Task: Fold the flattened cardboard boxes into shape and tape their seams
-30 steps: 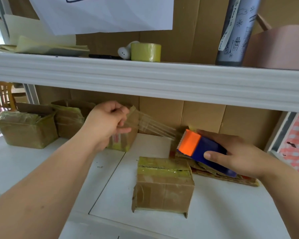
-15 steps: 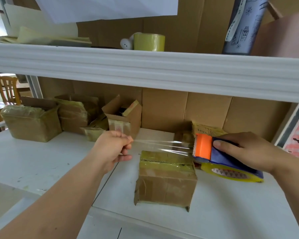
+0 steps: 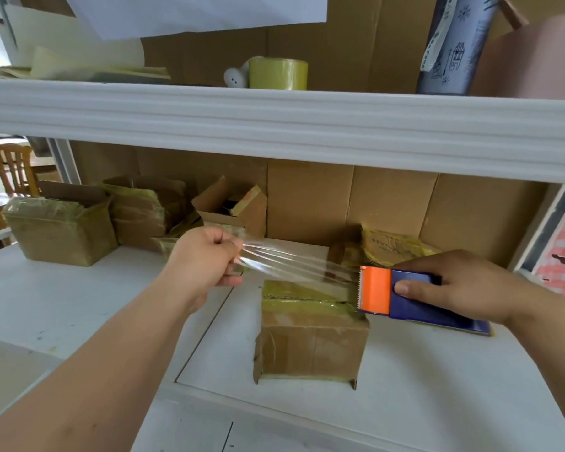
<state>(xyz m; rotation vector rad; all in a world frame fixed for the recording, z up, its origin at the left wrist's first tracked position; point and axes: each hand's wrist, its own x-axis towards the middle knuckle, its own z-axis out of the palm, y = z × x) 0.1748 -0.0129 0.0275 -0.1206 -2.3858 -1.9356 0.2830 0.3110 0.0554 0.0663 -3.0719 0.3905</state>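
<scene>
My left hand (image 3: 206,259) is pinching the free end of the clear tape strip (image 3: 294,267) — my right hand (image 3: 467,285) is gripping the blue-and-orange tape dispenser (image 3: 402,296). The strip is stretching just above the small brown cardboard box (image 3: 310,337) — sitting on the white shelf (image 3: 437,402).

White shelf (image 3: 437,402) carrying cardboard boxes.
A folded box (image 3: 310,344) sits at centre; taped boxes (image 3: 59,233) cluster toward ten o'clock.

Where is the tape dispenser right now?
In the head view, the tape dispenser is right of centre, gripped by the right hand, beside the cardboard box.
</scene>
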